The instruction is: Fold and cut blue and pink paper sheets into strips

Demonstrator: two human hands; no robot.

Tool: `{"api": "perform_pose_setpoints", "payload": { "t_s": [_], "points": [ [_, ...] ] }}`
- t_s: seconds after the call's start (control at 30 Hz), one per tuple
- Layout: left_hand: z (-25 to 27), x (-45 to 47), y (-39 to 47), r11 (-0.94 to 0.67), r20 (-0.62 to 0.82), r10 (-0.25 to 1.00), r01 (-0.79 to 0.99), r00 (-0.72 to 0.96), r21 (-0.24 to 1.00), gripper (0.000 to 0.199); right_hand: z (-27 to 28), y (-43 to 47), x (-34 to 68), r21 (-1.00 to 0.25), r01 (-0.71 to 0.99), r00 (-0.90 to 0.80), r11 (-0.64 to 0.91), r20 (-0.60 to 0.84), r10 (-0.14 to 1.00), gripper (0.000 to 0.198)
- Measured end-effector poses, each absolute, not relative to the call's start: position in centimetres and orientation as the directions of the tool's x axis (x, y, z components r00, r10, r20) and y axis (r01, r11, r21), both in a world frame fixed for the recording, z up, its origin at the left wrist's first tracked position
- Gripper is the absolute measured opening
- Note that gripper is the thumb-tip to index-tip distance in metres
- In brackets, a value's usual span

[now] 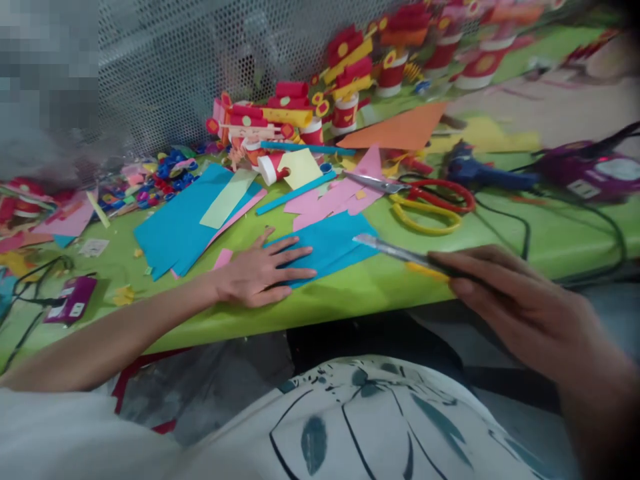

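Observation:
My left hand (263,268) lies flat with fingers spread on a sheet of blue paper (335,243) near the table's front edge. Held in my right hand (520,307) is a utility knife (395,251), its long metal blade pointing left. The blade's tip appears over the right end of the blue sheet; whether it touches cannot be made out. Just beyond the knife lie scissors (425,200) with one red and one yellow handle, slightly parted. Pink paper pieces (330,200) and a narrow blue strip (295,193) are behind the blue sheet.
More blue sheets (175,220) lie left. Several red-and-yellow paper models on cups (345,113) stand along the perforated metal panel (250,53). A blue glue gun (490,173), a purple device (590,170) and black cables (620,233) occupy the right; another purple box (73,300) sits left.

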State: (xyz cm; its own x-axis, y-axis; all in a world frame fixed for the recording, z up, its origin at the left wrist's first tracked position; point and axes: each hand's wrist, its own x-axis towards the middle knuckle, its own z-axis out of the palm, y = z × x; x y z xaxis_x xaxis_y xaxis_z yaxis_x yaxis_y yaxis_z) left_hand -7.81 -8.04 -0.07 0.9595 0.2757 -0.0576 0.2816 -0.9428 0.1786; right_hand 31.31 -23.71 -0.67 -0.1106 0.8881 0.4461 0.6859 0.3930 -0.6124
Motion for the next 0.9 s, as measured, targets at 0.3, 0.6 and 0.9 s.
{"api": "perform_pose_setpoints", "payload": {
  "t_s": [0.3,0.6,0.9],
  "points": [
    [1.3,-3.7,-9.3,-0.843,0.017,0.483,0.460,0.875,0.280,0.032,-1.8,-19.0,34.0,-0.536,0.778,-0.014,0.327,0.506,0.862,0.038],
    [2.4,-1.8,-9.6,-0.342,-0.172,0.797,0.669,0.578,0.660,0.059,-4.2,-15.8,35.3,-0.508,0.739,-0.076,0.443,0.590,0.804,0.036],
    [1.9,-3.8,-6.9,-0.065,-0.308,0.788,0.570,0.534,0.819,0.076,-4.4,-16.2,36.1,-0.479,0.697,-0.128,0.534,0.650,0.750,0.040]
  ]
}}
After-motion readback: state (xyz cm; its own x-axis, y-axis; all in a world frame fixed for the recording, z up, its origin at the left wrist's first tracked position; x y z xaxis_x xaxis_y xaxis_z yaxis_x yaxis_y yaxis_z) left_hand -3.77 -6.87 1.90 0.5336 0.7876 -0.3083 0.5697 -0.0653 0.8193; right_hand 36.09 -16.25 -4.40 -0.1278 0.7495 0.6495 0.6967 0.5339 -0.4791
